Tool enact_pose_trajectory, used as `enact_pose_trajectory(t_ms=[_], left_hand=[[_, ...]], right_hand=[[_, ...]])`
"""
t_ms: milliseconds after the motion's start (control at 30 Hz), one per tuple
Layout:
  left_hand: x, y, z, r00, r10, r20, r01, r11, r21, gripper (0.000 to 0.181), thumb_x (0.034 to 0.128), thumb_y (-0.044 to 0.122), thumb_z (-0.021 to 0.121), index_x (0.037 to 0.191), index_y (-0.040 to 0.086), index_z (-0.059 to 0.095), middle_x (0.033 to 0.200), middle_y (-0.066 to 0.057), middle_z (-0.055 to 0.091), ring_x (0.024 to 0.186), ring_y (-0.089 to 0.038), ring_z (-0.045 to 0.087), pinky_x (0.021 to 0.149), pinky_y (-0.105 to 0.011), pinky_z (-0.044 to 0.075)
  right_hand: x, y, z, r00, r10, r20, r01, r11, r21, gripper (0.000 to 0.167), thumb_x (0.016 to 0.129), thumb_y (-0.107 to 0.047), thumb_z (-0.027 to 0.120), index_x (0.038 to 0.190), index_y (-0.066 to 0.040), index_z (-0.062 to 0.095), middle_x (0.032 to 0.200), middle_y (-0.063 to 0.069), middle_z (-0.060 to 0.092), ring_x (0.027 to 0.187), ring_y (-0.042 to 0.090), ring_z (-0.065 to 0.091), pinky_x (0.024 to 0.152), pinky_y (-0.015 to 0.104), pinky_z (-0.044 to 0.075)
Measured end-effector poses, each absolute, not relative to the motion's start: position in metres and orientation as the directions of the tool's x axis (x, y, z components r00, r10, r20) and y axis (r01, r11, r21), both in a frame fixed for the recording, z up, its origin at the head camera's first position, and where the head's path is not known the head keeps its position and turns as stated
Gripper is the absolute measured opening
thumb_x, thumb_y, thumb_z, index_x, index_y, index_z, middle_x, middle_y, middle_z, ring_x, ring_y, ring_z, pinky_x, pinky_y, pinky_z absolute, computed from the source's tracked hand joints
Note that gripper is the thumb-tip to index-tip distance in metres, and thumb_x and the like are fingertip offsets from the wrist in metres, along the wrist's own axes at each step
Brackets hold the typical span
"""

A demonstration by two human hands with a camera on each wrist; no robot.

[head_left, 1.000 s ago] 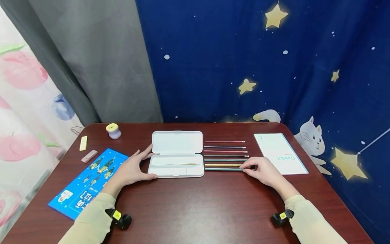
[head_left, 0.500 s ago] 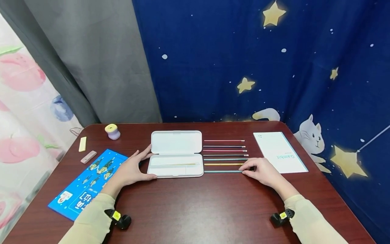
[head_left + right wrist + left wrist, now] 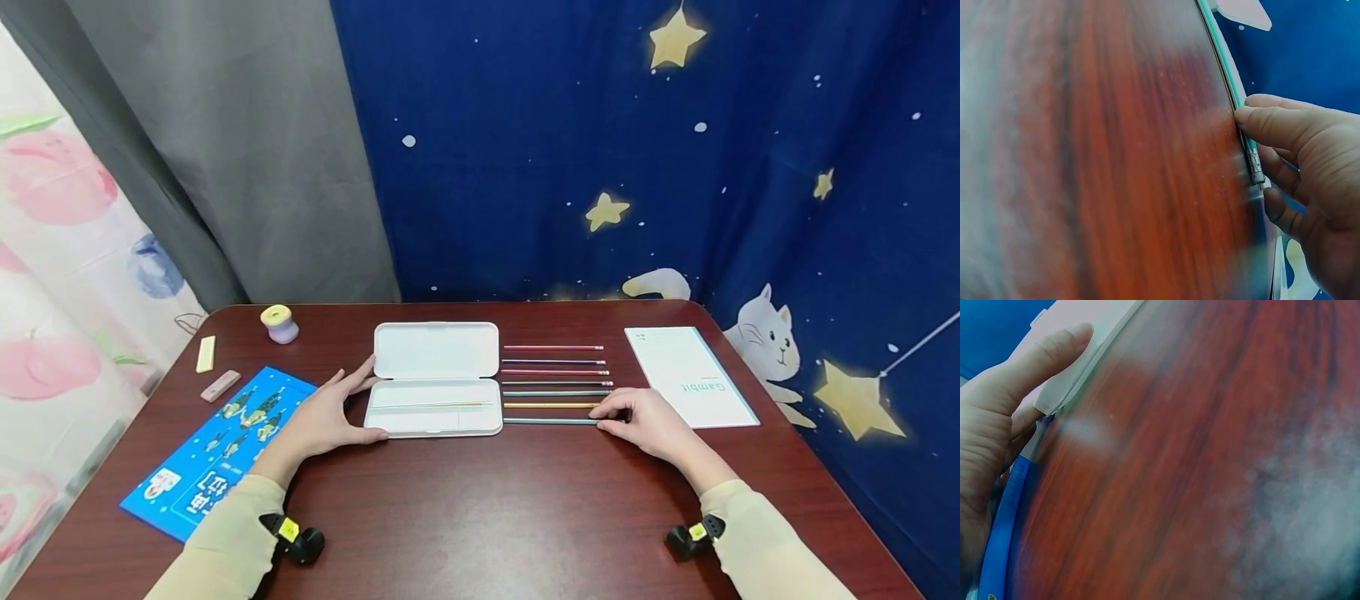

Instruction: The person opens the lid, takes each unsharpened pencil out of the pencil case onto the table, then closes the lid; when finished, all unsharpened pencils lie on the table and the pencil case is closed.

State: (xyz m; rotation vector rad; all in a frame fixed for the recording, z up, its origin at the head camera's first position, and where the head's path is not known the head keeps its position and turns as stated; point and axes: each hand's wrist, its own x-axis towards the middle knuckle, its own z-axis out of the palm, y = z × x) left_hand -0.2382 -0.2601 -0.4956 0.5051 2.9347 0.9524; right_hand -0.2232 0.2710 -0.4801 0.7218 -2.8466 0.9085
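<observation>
An open white pencil case (image 3: 416, 427) lies mid-table, its lid folded back, with a thin yellowish pencil (image 3: 438, 405) in the base. My left hand (image 3: 322, 417) holds the case's left end, thumb at the front corner and fingers toward the hinge; in the left wrist view the thumb (image 3: 1054, 353) lies along its edge. My right hand (image 3: 645, 421) pinches the eraser end of the nearest turquoise pencil (image 3: 551, 422). In the right wrist view its metal ferrule (image 3: 1255, 161) shows below the thumb. Beyond it lie a yellow pencil (image 3: 547, 406) and several other pencils in a row.
A white notebook (image 3: 682, 367) lies right of the pencils. At left are a blue booklet (image 3: 247, 433), a pinkish eraser (image 3: 221, 386), a pale yellow block (image 3: 206, 354) and a yellow-and-lilac round container (image 3: 280, 323). Curtains hang behind the table.
The turquoise pencil in my right hand has shifted slightly toward me, widening its gap from the yellow one. My left hand and the pencil case have stayed put.
</observation>
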Motion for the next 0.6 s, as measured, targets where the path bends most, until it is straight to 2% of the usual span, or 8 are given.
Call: enact_pose_trajectory(t_ms=[167,300,533,600], left_hand=[[-0.238,-0.26,-0.494,-0.949,0.304,0.077,0.292,0.767,0.572,0.125,0.0714,0.073,0.084,0.169,0.034,0.015,0.155,0.003,0.055,0.156,-0.05,0.017,0.116,-0.076,0.024],[-0.239,-0.259,-0.493,-0.95,0.303,0.076,0.291,0.768,0.571,0.125,0.0712,0.073,0.084,0.168,0.035,0.016,0.155,0.004,0.055,0.156,-0.05,0.016,0.115,-0.076,0.025],[-0.238,-0.26,-0.493,-0.952,0.3,0.068,0.282,0.763,0.582,0.125,0.0709,0.072,0.085,0.169,0.034,0.016,0.155,0.004,0.055,0.156,-0.05,0.016,0.115,-0.076,0.024],[-0.237,-0.26,-0.494,-0.952,0.297,0.069,0.28,0.76,0.586,0.125,0.0709,0.072,0.085,0.168,0.035,0.017,0.155,0.004,0.055,0.156,-0.049,0.016,0.116,-0.076,0.025]], right_hand=[[-0.223,0.27,-0.476,-0.889,-0.4,0.222,-0.454,0.717,-0.528,0.018,0.088,-0.014,0.086,0.102,-0.025,0.084,0.093,-0.017,0.072,0.08,0.004,0.061,0.072,0.026,0.054],[-0.224,0.269,-0.47,-0.906,-0.346,0.243,-0.422,0.705,-0.57,0.016,0.09,-0.017,0.085,0.105,-0.022,0.084,0.095,-0.013,0.074,0.08,0.009,0.062,0.07,0.025,0.053],[-0.232,0.255,-0.454,-0.93,-0.281,0.238,-0.368,0.677,-0.638,0.031,0.094,-0.026,0.081,0.123,-0.015,0.08,0.117,0.0,0.078,0.106,0.019,0.074,0.088,0.025,0.06],[-0.235,0.246,-0.45,-0.927,-0.292,0.236,-0.373,0.654,-0.658,0.034,0.093,-0.025,0.081,0.125,-0.014,0.079,0.119,0.002,0.077,0.108,0.02,0.075,0.088,0.027,0.061]])
